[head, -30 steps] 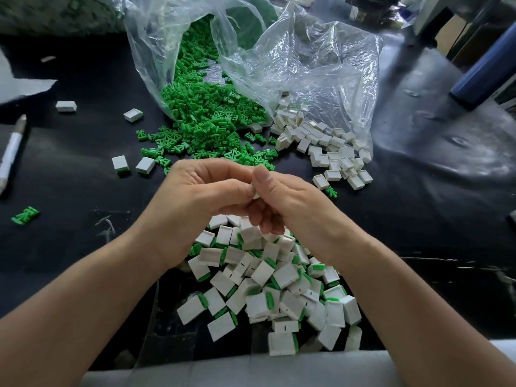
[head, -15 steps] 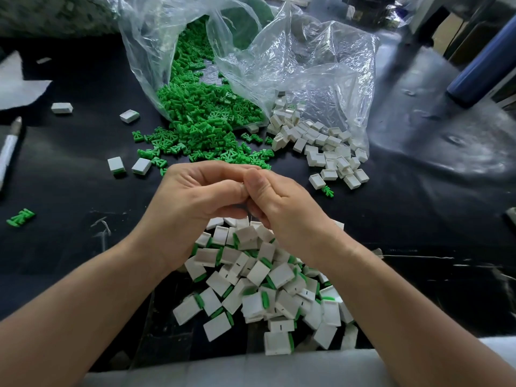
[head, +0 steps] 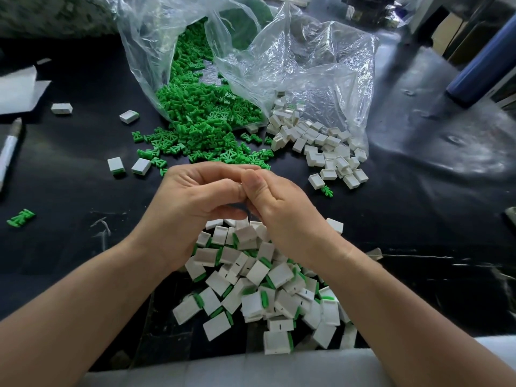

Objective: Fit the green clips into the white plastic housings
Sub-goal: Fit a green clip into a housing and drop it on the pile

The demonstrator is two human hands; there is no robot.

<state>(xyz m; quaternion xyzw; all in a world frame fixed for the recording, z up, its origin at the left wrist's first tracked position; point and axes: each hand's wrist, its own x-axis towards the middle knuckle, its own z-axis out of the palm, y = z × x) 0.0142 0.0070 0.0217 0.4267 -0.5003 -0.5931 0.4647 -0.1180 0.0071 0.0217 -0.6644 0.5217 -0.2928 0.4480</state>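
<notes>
Two bare hands meet at the centre, above a black tabletop (head: 69, 224). The left hand (head: 192, 210) and right hand (head: 282, 216) press against each other, fingers curled inward and thumbs tip to tip. Whatever they pinch is hidden between them, so we cannot tell which part they hold.

Below the hands and wrists, nearest us, lies a heap of fitted housings (head: 265, 291): small white plastic boxes, most showing a green strip along one edge.

Beyond the hands, a spill of loose green clips (head: 201, 127) pours from the mouth of a clear plastic bag (head: 145, 51). Just to its right, empty white housings (head: 315, 141) tumble from a second clear bag (head: 321, 68), and the two spills touch where they meet. One stray clip (head: 327, 191) lies beside the nearest empty housings.

To the left we find two green-edged housings (head: 116, 166) near the clip spill, and two plain white housings (head: 129, 116) farther back. The far-left clips (head: 21, 217) lie alone.

At the left edge we see a marker (head: 9, 152) and a sheet of white paper (head: 19, 93). A blue cylinder (head: 480, 65) slants across the far right. A pale padded edge (head: 251, 370) runs along the bottom.
</notes>
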